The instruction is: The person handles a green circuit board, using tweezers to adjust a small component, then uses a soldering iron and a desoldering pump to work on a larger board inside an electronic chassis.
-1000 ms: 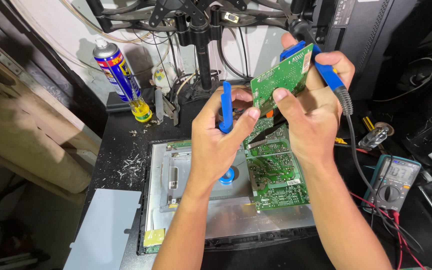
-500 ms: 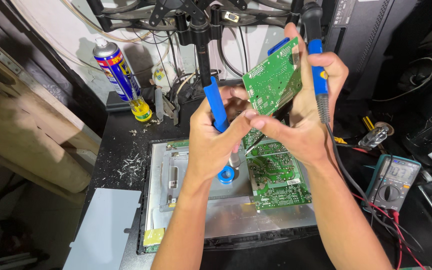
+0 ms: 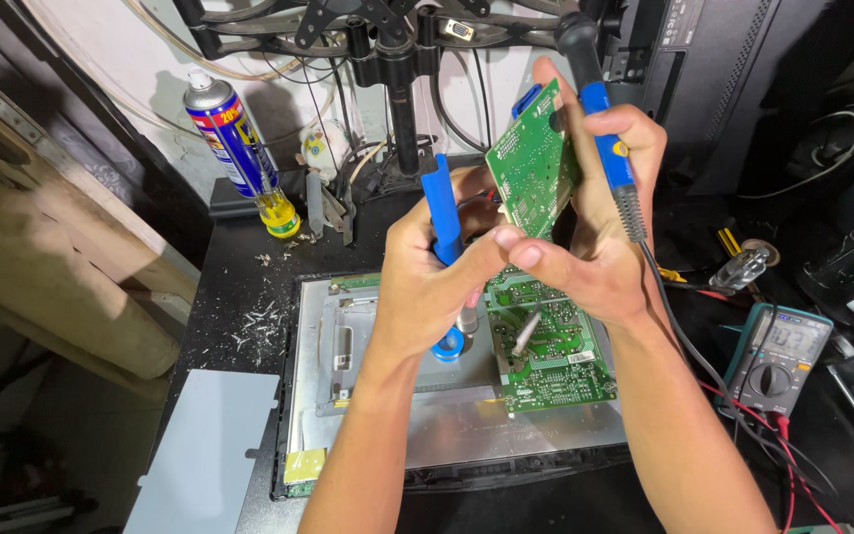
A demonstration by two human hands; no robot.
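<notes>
Both hands' fingers [image 3: 506, 242] around circuit board [image 3: 531, 168]

left hand [image 3: 425, 282]: bare, no glove | right hand [image 3: 595, 252]: bare | forearms: unsleeved

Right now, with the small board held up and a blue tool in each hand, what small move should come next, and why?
Probably bring the soldering iron tip around to the board. The right hand pinches the small green circuit board upright with the iron pointing down, off the board. The left hand holds the blue desoldering pump just beside it, so both tools seem ready.
</notes>
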